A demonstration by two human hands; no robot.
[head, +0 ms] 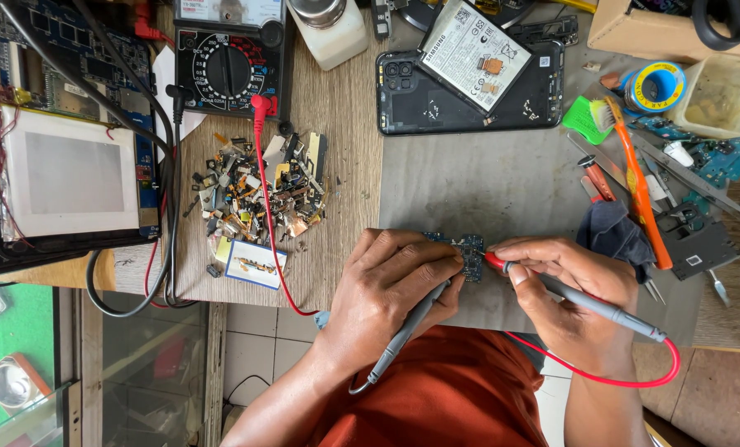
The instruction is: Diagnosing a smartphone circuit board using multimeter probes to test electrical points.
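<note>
A small blue circuit board (469, 248) lies on the grey mat (478, 178) near the bench's front edge. My left hand (395, 285) is closed around a grey probe (403, 335) whose tip points at the board. My right hand (564, 290) grips a second grey probe with a red tip (589, 302), its tip touching the board's right side. A red lead (264, 194) runs from it up to the black dial meter (231, 66) at the back.
An open black phone with a loose battery (471, 74) lies behind the mat. A heap of small parts (258, 194) sits left. An orange toothbrush (639, 190), tweezers, screwdriver, solder reel (655, 85) and a dark cloth (614, 232) crowd the right. An opened tablet (64, 132) lies far left.
</note>
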